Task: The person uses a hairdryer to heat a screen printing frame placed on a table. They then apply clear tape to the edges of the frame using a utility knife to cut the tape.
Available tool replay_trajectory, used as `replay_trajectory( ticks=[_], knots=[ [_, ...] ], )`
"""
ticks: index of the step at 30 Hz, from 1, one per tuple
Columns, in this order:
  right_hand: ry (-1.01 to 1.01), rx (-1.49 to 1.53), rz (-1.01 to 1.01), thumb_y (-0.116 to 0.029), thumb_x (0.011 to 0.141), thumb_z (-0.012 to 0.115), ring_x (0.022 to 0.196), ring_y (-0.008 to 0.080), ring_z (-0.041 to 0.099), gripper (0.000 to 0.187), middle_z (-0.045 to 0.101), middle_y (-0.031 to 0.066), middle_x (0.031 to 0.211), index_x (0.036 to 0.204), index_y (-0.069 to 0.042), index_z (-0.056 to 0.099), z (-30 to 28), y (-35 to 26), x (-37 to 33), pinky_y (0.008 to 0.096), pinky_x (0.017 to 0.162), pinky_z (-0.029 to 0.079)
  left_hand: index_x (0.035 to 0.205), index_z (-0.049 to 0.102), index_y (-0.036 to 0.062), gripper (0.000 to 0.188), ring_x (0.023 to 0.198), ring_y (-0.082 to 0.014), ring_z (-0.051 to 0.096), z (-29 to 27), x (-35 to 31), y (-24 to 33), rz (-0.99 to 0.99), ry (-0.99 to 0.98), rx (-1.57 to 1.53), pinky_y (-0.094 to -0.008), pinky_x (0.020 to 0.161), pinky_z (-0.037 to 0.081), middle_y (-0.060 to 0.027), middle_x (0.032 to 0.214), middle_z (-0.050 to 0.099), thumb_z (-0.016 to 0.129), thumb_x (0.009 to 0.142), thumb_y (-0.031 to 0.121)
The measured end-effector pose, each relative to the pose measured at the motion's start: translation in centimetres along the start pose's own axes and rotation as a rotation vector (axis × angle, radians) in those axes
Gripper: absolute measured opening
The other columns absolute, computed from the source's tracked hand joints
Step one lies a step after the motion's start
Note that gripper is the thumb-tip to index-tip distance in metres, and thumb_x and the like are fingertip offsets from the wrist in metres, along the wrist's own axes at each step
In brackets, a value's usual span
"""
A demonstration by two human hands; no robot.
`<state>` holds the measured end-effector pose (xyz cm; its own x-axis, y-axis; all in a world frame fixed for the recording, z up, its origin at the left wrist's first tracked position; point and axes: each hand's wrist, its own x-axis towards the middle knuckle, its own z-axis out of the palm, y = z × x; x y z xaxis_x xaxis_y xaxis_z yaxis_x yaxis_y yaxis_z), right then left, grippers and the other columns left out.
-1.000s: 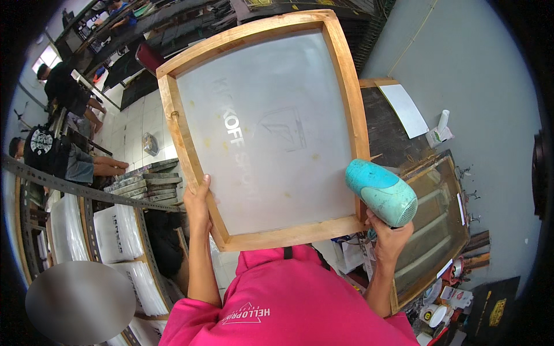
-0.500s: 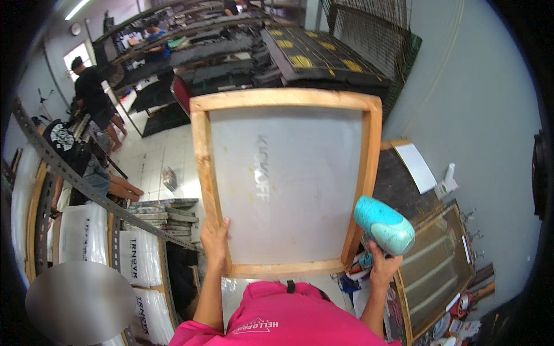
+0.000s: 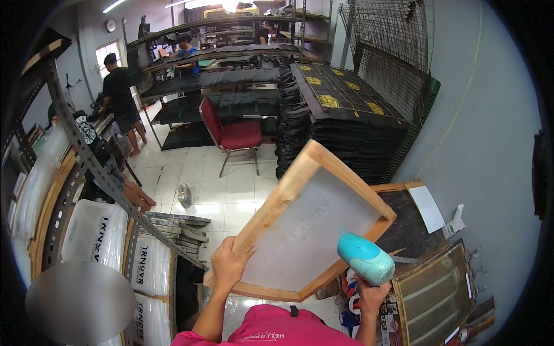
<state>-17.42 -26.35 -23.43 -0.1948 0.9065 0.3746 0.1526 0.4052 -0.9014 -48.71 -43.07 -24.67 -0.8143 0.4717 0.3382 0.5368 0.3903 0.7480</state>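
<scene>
My left hand (image 3: pixel 229 262) is wrapped round the left side of a wooden screen-printing frame (image 3: pixel 276 203). The frame is held up in front of me, turned at a slant with one corner pointing away. Pale, translucent mesh (image 3: pixel 306 245) fills it, with faint lettering in the middle. My right hand (image 3: pixel 373 295) grips a turquoise hair dryer (image 3: pixel 366 259) by its handle, which my fingers mostly cover. The dryer's barrel points up and left over the frame's right part, close to the mesh; I cannot tell whether they touch.
To the left, a metal rack (image 3: pixel 98 164) holds several wrapped frames. A red chair (image 3: pixel 239 135) stands ahead on white tiles. Beyond it are shelves of black sheets (image 3: pixel 225 104) and people. On the right, another wooden frame (image 3: pixel 433 297) lies by a dark table (image 3: pixel 404 216).
The wooden frame has swung from nearly upright and square to a slant, lower and to the right. The hair dryer has moved slightly left and down. My view has tipped up, showing the chair.
</scene>
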Motion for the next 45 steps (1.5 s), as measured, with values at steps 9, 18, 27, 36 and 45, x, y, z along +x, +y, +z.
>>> replay_trajectory(
  ticks=[9,18,27,36,45],
  knots=[
    [0.038,0.036,0.178,-0.011,0.078,0.091,0.099,0.0216,0.066,0.037,0.073,0.0097,0.107,0.108,0.001,0.074,-3.6,0.8,-1.7,0.0387,0.091,0.05,0.103,0.066,0.0066,0.046,0.083,-0.0323,0.065,1.2,0.2,2.8,0.483,-0.046,0.303,-0.0445,0.075,0.049,-0.0103,0.088,0.066,0.086,0.068,0.029],
    [-0.201,0.021,0.049,-0.011,0.071,0.093,0.096,0.0225,0.072,0.041,0.078,0.0129,0.102,0.106,0.002,0.077,-5.6,3.7,0.0,0.0391,0.089,0.053,0.099,0.063,0.0119,0.046,0.081,-0.0242,0.065,0.6,-1.9,5.1,0.534,-0.026,0.531,-0.0387,0.073,0.048,-0.004,0.088,0.063,0.086,0.065,0.033],
    [-0.167,0.333,0.109,-0.012,0.07,0.095,0.103,0.0241,0.069,0.063,0.073,0.0147,0.113,0.122,0.006,0.064,-8.6,5.2,2.1,0.0385,0.096,0.052,0.107,0.065,0.0112,0.052,0.083,-0.0248,0.063,-0.7,-3.7,9.5,0.549,0.035,0.61,-0.0386,0.073,0.045,-0.0045,0.088,0.061,0.086,0.063,0.031],
    [0.221,0.565,0.129,-0.012,0.077,0.086,0.088,0.0225,0.07,0.055,0.072,0.0152,0.104,0.124,0.005,0.061,-17.1,5.9,1.5,0.0349,0.083,0.056,0.114,0.071,0.009,0.056,0.088,-0.0327,0.065,-3.0,-0.9,21.3,0.734,0.259,0.565,-0.0442,0.078,0.049,-0.01,0.097,0.068,0.083,0.061,0.021],
    [0.498,0.589,-0.051,-0.019,0.09,0.078,0.071,0.0215,0.067,0.03,0.067,0.0119,0.078,0.104,0.004,0.064,-26.6,6.3,-1.9,0.0364,0.065,0.058,0.132,0.071,0.0128,0.07,0.08,-0.032,0.063,2.3,-1.0,32.4,1.056,0.365,0.377,-0.0401,0.074,0.049,-0.011,0.094,0.066,0.077,0.063,0.0]
  ],
)
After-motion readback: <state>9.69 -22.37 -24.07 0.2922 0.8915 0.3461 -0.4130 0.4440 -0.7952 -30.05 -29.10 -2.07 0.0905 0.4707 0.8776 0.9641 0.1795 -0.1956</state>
